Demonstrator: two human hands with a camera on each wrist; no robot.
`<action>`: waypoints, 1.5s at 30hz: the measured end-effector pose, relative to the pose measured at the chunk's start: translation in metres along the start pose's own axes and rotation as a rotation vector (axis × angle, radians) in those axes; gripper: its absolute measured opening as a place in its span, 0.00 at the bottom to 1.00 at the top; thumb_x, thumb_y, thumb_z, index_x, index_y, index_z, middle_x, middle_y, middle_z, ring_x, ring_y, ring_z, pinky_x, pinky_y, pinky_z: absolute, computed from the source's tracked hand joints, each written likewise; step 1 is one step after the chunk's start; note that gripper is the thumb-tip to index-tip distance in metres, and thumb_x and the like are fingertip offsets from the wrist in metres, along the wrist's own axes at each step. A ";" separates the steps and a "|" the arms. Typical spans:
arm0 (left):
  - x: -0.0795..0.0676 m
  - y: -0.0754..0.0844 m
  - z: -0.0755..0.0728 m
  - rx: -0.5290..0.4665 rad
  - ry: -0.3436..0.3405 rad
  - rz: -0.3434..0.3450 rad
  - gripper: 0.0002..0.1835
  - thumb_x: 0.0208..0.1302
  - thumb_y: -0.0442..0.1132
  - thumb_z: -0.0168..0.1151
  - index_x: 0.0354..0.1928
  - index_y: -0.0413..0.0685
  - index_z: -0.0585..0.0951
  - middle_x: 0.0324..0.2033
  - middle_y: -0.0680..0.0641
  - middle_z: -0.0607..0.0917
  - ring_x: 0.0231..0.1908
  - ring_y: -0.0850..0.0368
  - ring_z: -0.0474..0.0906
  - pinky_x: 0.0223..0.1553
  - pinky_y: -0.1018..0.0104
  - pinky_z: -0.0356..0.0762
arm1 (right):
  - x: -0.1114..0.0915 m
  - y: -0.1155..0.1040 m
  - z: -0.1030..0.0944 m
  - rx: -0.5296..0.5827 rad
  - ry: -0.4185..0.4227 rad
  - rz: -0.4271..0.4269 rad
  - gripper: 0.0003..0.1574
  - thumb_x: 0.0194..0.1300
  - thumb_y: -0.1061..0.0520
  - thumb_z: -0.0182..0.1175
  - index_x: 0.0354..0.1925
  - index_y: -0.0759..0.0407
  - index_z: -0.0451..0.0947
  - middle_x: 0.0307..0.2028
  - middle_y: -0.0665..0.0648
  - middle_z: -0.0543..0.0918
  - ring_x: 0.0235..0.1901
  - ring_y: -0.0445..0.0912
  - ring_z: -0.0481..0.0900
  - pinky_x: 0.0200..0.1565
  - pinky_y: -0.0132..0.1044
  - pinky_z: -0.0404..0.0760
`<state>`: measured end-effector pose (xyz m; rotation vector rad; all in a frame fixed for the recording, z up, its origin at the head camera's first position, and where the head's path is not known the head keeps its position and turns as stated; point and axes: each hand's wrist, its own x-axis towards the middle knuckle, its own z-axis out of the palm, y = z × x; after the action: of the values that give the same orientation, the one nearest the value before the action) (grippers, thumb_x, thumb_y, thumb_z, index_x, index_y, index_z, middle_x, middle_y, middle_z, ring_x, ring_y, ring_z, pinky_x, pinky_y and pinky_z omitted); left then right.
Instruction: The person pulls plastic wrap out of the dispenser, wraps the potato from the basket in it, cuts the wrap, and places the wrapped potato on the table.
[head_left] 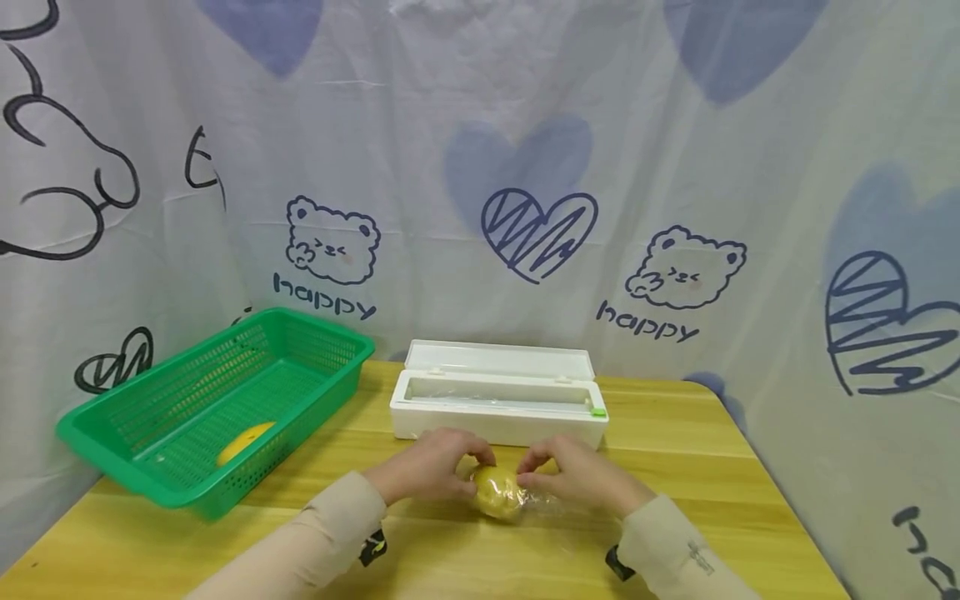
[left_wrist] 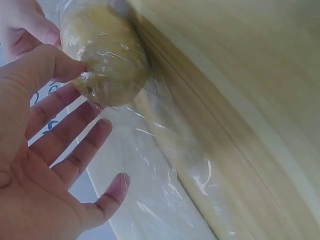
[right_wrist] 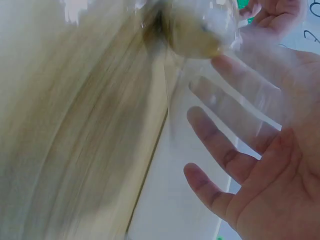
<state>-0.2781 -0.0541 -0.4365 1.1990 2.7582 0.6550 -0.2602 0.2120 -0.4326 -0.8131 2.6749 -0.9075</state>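
Note:
A rounded yellow fruit (head_left: 498,492) under clear cling film (left_wrist: 165,165) is at the table's middle, between both hands. My left hand (head_left: 431,468) pinches the film-covered fruit at its side with thumb and index finger; its other fingers are spread in the left wrist view. On the opposite side, my right hand (head_left: 581,475) has its thumb and index finger drawn together on the film beside the fruit. Film lies across the right hand's fingers (right_wrist: 215,140) in the right wrist view, blurring the thumb there. Loose film trails right of the fruit in the head view.
Just behind the hands stands a white film dispenser box (head_left: 498,425), lid (head_left: 498,360) raised, with a green slider (head_left: 597,412) at its right end. A green basket (head_left: 300,425) at the left holds a yellow fruit (head_left: 243,442). A printed curtain (head_left: 420,275) hangs behind the wooden table (head_left: 675,467).

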 end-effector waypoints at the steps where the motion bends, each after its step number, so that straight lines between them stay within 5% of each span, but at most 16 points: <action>1: 0.001 0.000 0.000 0.007 -0.009 -0.001 0.19 0.57 0.38 0.78 0.52 0.54 0.89 0.51 0.55 0.92 0.55 0.54 0.86 0.58 0.47 0.82 | -0.002 -0.001 0.000 -0.003 -0.003 -0.003 0.08 0.74 0.45 0.69 0.42 0.45 0.89 0.41 0.42 0.91 0.47 0.41 0.85 0.56 0.52 0.85; 6: 0.006 0.004 -0.001 0.040 -0.034 0.035 0.19 0.59 0.35 0.77 0.52 0.56 0.89 0.52 0.57 0.92 0.55 0.57 0.86 0.63 0.47 0.80 | -0.010 -0.006 -0.001 0.012 -0.044 -0.032 0.08 0.75 0.46 0.69 0.40 0.45 0.90 0.38 0.41 0.91 0.40 0.37 0.83 0.48 0.38 0.84; 9: 0.007 0.008 0.000 0.054 -0.034 0.066 0.20 0.58 0.29 0.73 0.50 0.58 0.89 0.52 0.59 0.91 0.57 0.58 0.86 0.69 0.38 0.75 | -0.015 -0.008 0.002 0.015 -0.062 -0.047 0.07 0.74 0.47 0.69 0.39 0.45 0.90 0.37 0.40 0.91 0.36 0.35 0.81 0.43 0.31 0.80; 13: 0.010 0.011 0.004 0.049 -0.030 0.102 0.25 0.56 0.21 0.67 0.49 0.58 0.89 0.54 0.59 0.90 0.61 0.58 0.85 0.74 0.22 0.61 | -0.021 -0.011 0.008 0.008 -0.068 -0.063 0.06 0.74 0.47 0.70 0.39 0.44 0.89 0.36 0.38 0.90 0.34 0.32 0.79 0.41 0.30 0.79; 16: 0.011 0.012 0.007 0.061 -0.021 0.113 0.28 0.55 0.18 0.64 0.48 0.59 0.89 0.55 0.58 0.90 0.65 0.55 0.83 0.74 0.21 0.59 | -0.025 -0.014 0.010 0.015 -0.068 -0.076 0.05 0.73 0.47 0.70 0.39 0.45 0.88 0.37 0.38 0.90 0.34 0.31 0.78 0.41 0.30 0.80; 21: 0.007 0.012 0.009 0.026 0.008 0.152 0.32 0.54 0.15 0.61 0.56 0.54 0.86 0.58 0.54 0.88 0.66 0.53 0.82 0.74 0.45 0.74 | -0.032 -0.017 0.014 0.000 -0.046 -0.143 0.03 0.73 0.50 0.70 0.40 0.47 0.89 0.38 0.39 0.90 0.37 0.29 0.81 0.44 0.30 0.85; 24: -0.005 0.012 0.008 0.007 0.046 0.209 0.29 0.56 0.17 0.63 0.57 0.51 0.83 0.55 0.53 0.87 0.58 0.56 0.84 0.66 0.63 0.81 | -0.042 -0.019 0.019 -0.020 -0.042 -0.209 0.02 0.72 0.52 0.71 0.41 0.46 0.90 0.38 0.37 0.90 0.38 0.27 0.83 0.46 0.30 0.87; 28: -0.027 0.016 0.005 0.048 0.076 0.325 0.16 0.60 0.26 0.73 0.46 0.53 0.86 0.45 0.56 0.86 0.49 0.63 0.82 0.57 0.73 0.81 | -0.056 -0.024 0.028 0.004 -0.085 -0.222 0.02 0.74 0.48 0.70 0.41 0.40 0.89 0.38 0.33 0.88 0.38 0.27 0.81 0.45 0.30 0.86; 32: -0.048 0.022 0.009 0.140 0.030 0.454 0.09 0.60 0.34 0.78 0.39 0.57 0.90 0.39 0.59 0.87 0.42 0.72 0.81 0.50 0.84 0.77 | -0.063 -0.029 0.036 -0.008 -0.117 -0.222 0.01 0.73 0.47 0.70 0.41 0.38 0.89 0.37 0.32 0.87 0.37 0.26 0.81 0.44 0.27 0.84; 37: -0.062 0.027 0.024 0.270 -0.022 0.527 0.09 0.59 0.38 0.79 0.39 0.62 0.92 0.39 0.63 0.88 0.37 0.77 0.79 0.44 0.90 0.72 | -0.062 -0.029 0.045 -0.119 -0.131 -0.279 0.03 0.70 0.48 0.73 0.42 0.41 0.90 0.38 0.35 0.88 0.38 0.25 0.79 0.43 0.23 0.82; 45: -0.065 0.025 0.032 0.252 -0.026 0.528 0.07 0.63 0.41 0.80 0.40 0.63 0.93 0.40 0.63 0.90 0.39 0.79 0.81 0.45 0.91 0.74 | -0.052 -0.025 0.054 -0.199 -0.125 -0.422 0.03 0.73 0.47 0.71 0.44 0.39 0.90 0.40 0.33 0.88 0.39 0.23 0.79 0.44 0.17 0.79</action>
<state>-0.2086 -0.0734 -0.4625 2.0031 2.5588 0.3132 -0.1873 0.1971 -0.4597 -1.4665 2.5558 -0.6446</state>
